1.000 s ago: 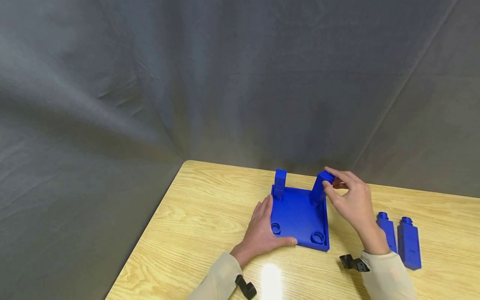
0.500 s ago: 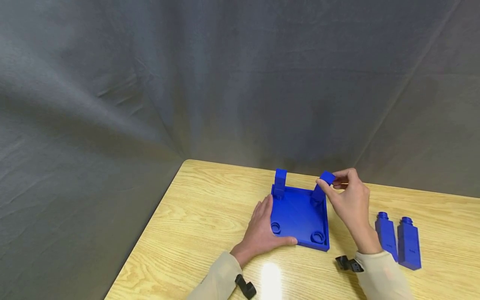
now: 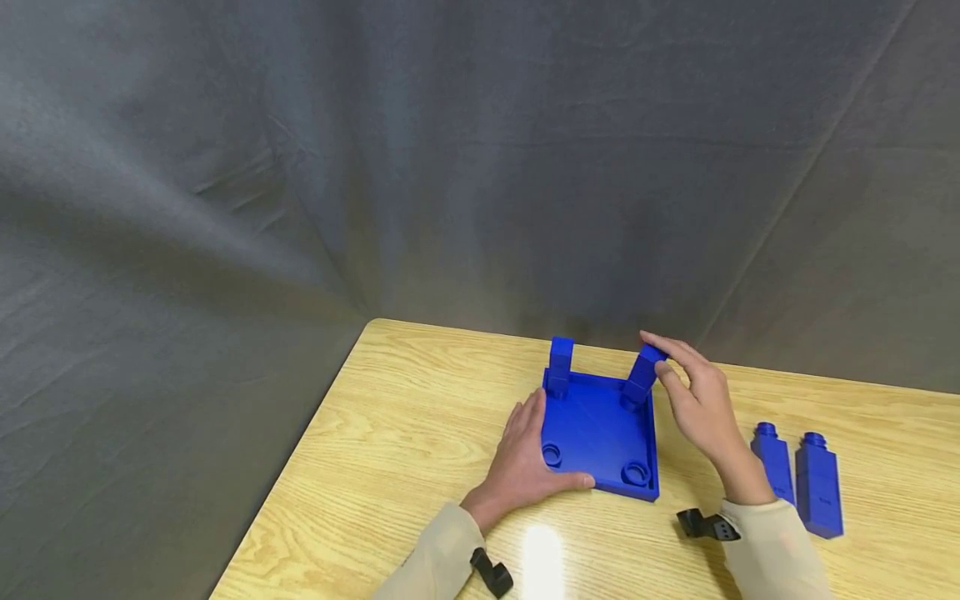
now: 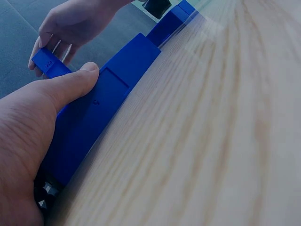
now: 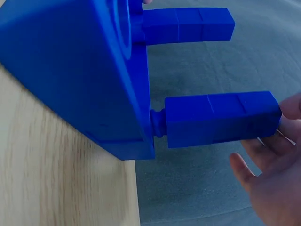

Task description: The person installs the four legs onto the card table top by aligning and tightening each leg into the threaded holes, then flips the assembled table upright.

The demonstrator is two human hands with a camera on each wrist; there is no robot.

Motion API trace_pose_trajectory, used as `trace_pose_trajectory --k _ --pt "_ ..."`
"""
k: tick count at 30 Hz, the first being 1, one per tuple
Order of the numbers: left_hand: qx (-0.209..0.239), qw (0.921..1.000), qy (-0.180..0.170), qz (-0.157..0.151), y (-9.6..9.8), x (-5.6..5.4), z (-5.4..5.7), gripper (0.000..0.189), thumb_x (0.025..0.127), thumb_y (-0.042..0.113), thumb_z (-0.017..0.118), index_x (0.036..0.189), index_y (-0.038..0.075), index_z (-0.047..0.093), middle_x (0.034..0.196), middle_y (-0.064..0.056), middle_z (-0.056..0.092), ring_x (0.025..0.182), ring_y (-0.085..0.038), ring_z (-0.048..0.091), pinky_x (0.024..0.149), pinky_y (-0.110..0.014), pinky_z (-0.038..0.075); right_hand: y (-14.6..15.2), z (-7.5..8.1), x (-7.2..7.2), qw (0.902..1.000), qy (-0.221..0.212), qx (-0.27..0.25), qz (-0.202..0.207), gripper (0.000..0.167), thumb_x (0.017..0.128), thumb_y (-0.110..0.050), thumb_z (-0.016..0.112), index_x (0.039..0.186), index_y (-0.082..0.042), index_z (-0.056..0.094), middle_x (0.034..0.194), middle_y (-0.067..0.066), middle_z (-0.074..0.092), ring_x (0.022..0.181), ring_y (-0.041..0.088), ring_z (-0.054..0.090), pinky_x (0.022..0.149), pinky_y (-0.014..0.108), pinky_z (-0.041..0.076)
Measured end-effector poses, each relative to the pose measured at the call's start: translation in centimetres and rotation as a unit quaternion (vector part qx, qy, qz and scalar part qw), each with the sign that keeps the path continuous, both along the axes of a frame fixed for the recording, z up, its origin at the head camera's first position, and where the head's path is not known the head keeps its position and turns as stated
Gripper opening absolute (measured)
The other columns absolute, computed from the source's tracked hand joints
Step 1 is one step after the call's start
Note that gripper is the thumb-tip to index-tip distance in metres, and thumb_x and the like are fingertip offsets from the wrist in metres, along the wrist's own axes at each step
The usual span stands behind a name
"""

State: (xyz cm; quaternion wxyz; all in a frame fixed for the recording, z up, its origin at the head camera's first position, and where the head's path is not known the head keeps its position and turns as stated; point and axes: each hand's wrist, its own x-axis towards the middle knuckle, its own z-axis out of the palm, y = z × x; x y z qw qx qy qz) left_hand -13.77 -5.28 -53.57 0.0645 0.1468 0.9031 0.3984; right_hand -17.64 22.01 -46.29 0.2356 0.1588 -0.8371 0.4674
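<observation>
A square blue tray-like tabletop (image 3: 597, 433) lies on the wooden table, with raised walls and ring sockets at its corners. My left hand (image 3: 517, 467) grips its near left corner, thumb along the front wall and fingers along the left side. At the back right corner stands a blue block leg (image 3: 642, 375), its round neck showing at the socket in the right wrist view. My right hand (image 3: 700, 400) holds that leg's top end, thumb at the near side and fingers reaching behind. A second blue leg (image 3: 560, 365) stands upright at the back left corner.
Two more blue legs lie to the right, an inner leg (image 3: 772, 462) partly covered by the right forearm and an outer leg (image 3: 819, 487), both with threaded necks pointing away. The near sockets (image 3: 636, 474) hold no legs. A grey curtain (image 3: 480, 167) hangs behind the table.
My right fingers turn on the back right leg's top and then take a fresh hold, the index finger stretching out again. The leg's faces have rotated. My left hand stays put.
</observation>
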Motion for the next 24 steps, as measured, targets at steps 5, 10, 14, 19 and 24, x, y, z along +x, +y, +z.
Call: trace_pose_trajectory --k 5,10,14,19,24 --pt "-0.005 1.0000 0.003 -0.003 0.0 -0.1 -0.1 0.144 0.079 0.067 0.094 0.180 0.016 0.005 0.187 -0.003 0.010 0.172 -0.035 0.010 0.135 -0.064 0.021 0.1 0.0 0.0 0.9992 -0.015 0.016 -0.032 0.036 0.113 -0.009 0.063 0.147 -0.009 0.073 0.143 0.018 0.072 0.130 0.015 0.063 0.099 0.008 0.036" --pt "-0.002 1.0000 -0.004 -0.001 0.0 0.0 0.0 0.144 0.079 0.067 0.094 0.180 0.017 0.004 0.187 -0.002 0.009 0.172 -0.035 0.009 0.135 -0.065 0.021 0.0 -0.2 -0.2 0.9986 0.008 0.016 -0.050 0.036 0.106 -0.007 0.074 0.142 -0.009 0.077 0.136 0.019 0.076 0.126 0.003 0.063 0.102 0.004 0.035" --pt "-0.003 1.0000 -0.005 -0.003 0.0 0.1 0.0 0.143 0.080 0.066 0.094 0.180 0.017 0.005 0.187 -0.002 0.009 0.172 -0.035 0.009 0.135 -0.065 0.021 -0.1 -0.3 -0.2 0.9974 0.037 0.024 -0.057 0.039 0.100 -0.003 0.081 0.139 -0.007 0.079 0.132 0.020 0.078 0.123 0.019 0.073 0.103 0.001 0.036" --pt "-0.002 1.0000 -0.005 -0.004 0.0 0.1 0.1 0.143 0.080 0.066 0.094 0.180 0.016 0.005 0.187 -0.003 0.010 0.172 -0.035 0.009 0.135 -0.065 0.020 -0.6 -0.6 -0.4 0.9938 0.068 0.029 -0.083 0.046 0.088 0.000 0.092 0.133 -0.007 0.082 0.127 0.020 0.080 0.107 0.031 0.080 0.094 -0.001 0.042" --pt "-0.002 1.0000 -0.005 -0.003 -0.1 0.0 0.1 0.143 0.080 0.066 0.094 0.180 0.016 0.006 0.187 -0.003 0.010 0.172 -0.035 0.009 0.135 -0.065 0.020 -1.3 -0.9 -0.5 0.9893 0.094 0.021 -0.109 0.050 0.079 -0.001 0.099 0.127 -0.005 0.084 0.119 0.019 0.082 0.093 0.001 0.068 0.086 0.001 0.044"
